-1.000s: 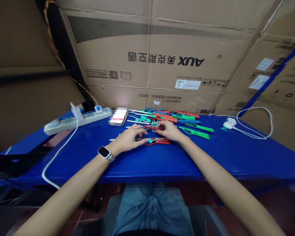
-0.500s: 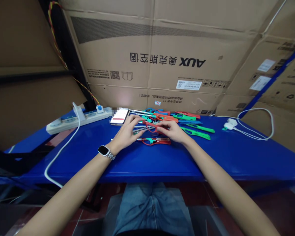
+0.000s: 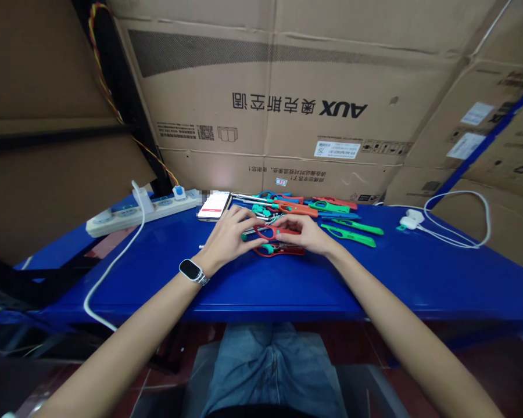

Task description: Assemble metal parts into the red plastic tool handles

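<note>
Over the blue table, my right hand (image 3: 305, 233) pinches a red lighter casing (image 3: 268, 233) with a trigger loop at its left end. My left hand (image 3: 230, 235) closes thumb and fingers on that loop end. Just below, towards me, lies another red long-nosed lighter (image 3: 283, 251), its body open with clear and teal parts inside; the hands partly cover it. Behind the hands is a pile of lighters and metal rods, with an orange lighter (image 3: 297, 209) and a green lighter (image 3: 330, 206) among them. A loose green casing (image 3: 349, 235) rests right of my right hand.
A phone (image 3: 214, 205) with a lit screen leans behind my left hand. Further left is a white power strip (image 3: 142, 213) with a cable (image 3: 113, 264) hanging over the front edge. A white charger (image 3: 411, 219) with cable sits at right. A cardboard wall (image 3: 218, 75) stands behind.
Both hands have come slightly towards me with the red casing, now nearer the open lighter. My left thumb and fingers have closed in on the casing's loop end.
</note>
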Motion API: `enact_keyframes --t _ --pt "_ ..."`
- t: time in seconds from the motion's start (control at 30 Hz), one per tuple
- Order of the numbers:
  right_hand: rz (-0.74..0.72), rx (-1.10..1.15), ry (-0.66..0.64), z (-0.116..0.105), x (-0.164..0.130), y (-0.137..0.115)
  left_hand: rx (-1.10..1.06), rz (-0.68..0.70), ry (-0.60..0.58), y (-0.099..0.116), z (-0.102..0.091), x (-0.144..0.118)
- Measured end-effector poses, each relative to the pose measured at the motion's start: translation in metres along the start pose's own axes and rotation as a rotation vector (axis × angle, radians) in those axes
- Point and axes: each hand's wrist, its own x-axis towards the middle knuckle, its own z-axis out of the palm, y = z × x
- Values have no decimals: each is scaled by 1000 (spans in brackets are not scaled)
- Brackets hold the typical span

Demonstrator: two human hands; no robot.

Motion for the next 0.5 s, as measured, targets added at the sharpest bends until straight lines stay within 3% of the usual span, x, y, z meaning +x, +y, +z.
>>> enact_keyframes --t 0.27,0.5 --pt "-21 -285 86 -4 -16 -4 -95 -34 -107 2 0 1" --pt "-72 -469 23 -8 -17 -1 -440 -191 -93 -9 -10 -2"
